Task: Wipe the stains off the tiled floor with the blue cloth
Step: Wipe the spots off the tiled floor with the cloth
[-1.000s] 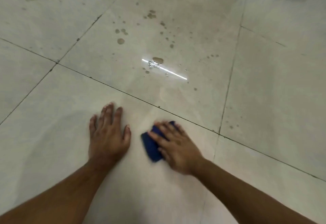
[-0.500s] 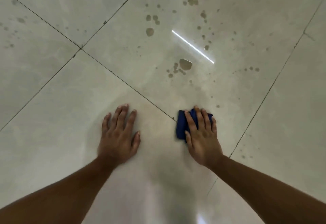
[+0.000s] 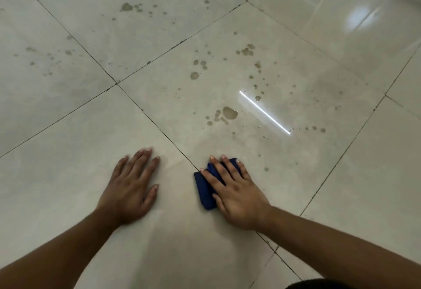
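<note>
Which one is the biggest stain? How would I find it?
Find the bright white streak of light on the tiled floor ahead of the right hand. Just left of it lies the biggest stain, a brown blob; its neighbours are only small dots.

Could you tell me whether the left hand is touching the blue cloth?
Apart. The head view shows bare tiled floor between the left hand and the blue cloth.
</note>
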